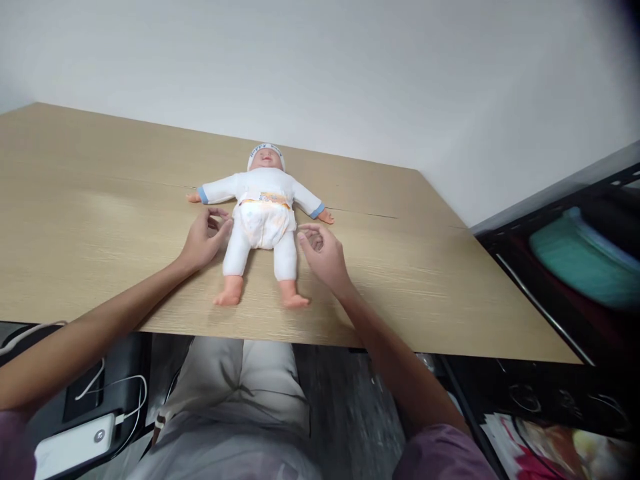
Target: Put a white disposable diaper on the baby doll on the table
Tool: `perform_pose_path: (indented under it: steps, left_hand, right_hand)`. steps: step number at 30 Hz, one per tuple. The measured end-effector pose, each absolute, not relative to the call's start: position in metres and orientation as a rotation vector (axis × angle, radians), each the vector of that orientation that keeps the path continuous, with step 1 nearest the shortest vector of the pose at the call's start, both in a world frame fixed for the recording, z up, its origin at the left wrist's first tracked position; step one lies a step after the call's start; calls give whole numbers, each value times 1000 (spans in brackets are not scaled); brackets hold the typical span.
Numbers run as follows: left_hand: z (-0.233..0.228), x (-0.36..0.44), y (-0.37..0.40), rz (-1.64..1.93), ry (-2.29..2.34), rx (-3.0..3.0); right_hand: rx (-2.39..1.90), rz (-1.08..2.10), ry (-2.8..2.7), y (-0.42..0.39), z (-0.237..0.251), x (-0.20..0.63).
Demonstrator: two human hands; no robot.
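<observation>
at frame centre, head view: doll [263,220] lies face-up on the table [100,220]. left hand [203,239] and right hand [325,252] flank its diaper [263,223], fingers loosely curled, holding nothing. best practice: keep both hands level at the hips, grip evenly.

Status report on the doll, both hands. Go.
Left hand open, fingers at the doll's hip. Right hand open, beside its other hip, holding nothing. Doll flat on its back on the table, diaper on. Nothing in the way.
</observation>
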State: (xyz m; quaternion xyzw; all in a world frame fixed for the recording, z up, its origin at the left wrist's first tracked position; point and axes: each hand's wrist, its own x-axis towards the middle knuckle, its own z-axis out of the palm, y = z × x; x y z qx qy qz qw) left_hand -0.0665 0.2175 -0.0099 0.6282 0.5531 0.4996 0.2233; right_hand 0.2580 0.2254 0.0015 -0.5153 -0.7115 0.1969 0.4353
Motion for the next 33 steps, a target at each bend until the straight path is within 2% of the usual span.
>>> perform_pose_path:
  steps: [4,6,12,17,20,24,28,30,33]
  left_hand:
    - [-11,-87,259,1351,1707,2069]
    - [-13,-95,287,1315,1744,2117]
    - [-18,-117,349,1051,1846,2219]
    - [-12,-102,354,934,1969,2211]
    - [8,-78,341,949,2047,2029]
    - [56,-52,279,1035,2029,1877]
    - [84,-43,159,1032,1963,1863]
    - [73,-41,86,901,1922,1821]
    - [30,-39,-22,666,1717,1723]
  right_hand:
    - [-1360,82,-1827,279,-5,264]
    - [-1401,-9,-1889,310,-12,262]
    - [-1408,19,-1993,366,-37,261]
    - [-1402,94,-1945,367,-37,255]
    - [-1492,221,-1841,360,-23,242]
    - [-1451,425,-1778,333,7,249]
    - [-1229,558,-1854,268,41,291]
    - [-1182,538,-1912,222,55,315]
    - [-1147,724,-2003,141,65,341]
